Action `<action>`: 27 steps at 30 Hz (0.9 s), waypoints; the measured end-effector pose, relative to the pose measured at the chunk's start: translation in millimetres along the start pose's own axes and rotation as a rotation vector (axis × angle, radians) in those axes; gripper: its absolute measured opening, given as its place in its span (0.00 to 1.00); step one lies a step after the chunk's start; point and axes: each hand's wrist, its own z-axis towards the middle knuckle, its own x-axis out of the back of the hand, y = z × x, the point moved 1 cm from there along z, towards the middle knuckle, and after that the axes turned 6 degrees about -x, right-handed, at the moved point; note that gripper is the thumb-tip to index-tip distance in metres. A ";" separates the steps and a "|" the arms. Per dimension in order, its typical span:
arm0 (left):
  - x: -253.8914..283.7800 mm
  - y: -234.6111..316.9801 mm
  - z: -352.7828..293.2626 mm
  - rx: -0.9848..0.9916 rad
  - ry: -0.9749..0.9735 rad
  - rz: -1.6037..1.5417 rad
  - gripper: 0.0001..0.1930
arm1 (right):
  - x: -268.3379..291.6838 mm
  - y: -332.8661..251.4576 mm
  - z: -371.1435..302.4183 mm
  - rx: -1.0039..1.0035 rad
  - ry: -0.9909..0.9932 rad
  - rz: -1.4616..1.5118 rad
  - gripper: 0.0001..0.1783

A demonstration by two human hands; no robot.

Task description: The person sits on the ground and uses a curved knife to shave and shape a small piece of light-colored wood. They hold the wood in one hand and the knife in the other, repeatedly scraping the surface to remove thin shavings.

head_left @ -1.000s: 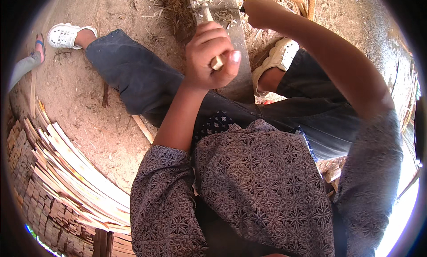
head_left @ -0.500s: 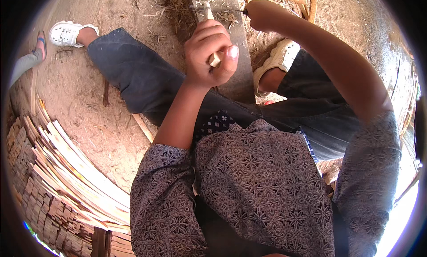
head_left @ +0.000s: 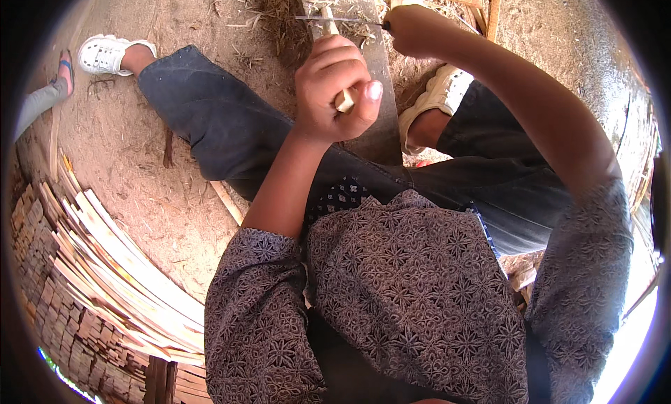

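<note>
Left hand (head_left: 335, 86): grip clamped round a pale, squared wooden stick (head_left: 329, 27), fingers wrapped, thumb on the right side. Butt of the stick pokes out of the near side of the fist; narrower far end sticks out past the knuckles, above a narrow grey wooden plank worktop (head_left: 383, 107). Can't tell if the stick touches the worktop.

Right hand (head_left: 419, 30): grip clamped on the dark handle of a thin, straight metal blade (head_left: 356, 20). Back of hand faces camera, most of the handle hidden. Blade points left, roughly square across the stick near its far tip. Contact between edge and wood too small to call.

Pale curly wood shavings (head_left: 260, 16) lie left of the worktop's far end, more on the worktop round the blade. Person sits with dark trousers (head_left: 224, 124) spread, worktop between the two feet, white perforated clog (head_left: 105, 54) on the left foot. Lower left: bundle of long pale wood strips (head_left: 126, 264) beside stacked brown wood pieces (head_left: 70, 316). Far left edge: another person's sandalled foot (head_left: 65, 75) on the brown earth floor (head_left: 168, 215).
</note>
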 end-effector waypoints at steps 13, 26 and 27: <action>2.7 0.4 -0.1 0.032 -0.014 0.007 0.16 | 40.7 -15.4 -32.4 0.067 -0.104 0.034 0.10; -1.4 5.4 3.2 -0.010 -0.167 0.034 0.14 | 21.6 2.3 -5.3 0.007 -0.126 0.019 0.09; -1.8 5.3 5.2 -0.027 -0.189 0.028 0.13 | 26.1 1.5 -16.6 0.013 -0.114 0.028 0.09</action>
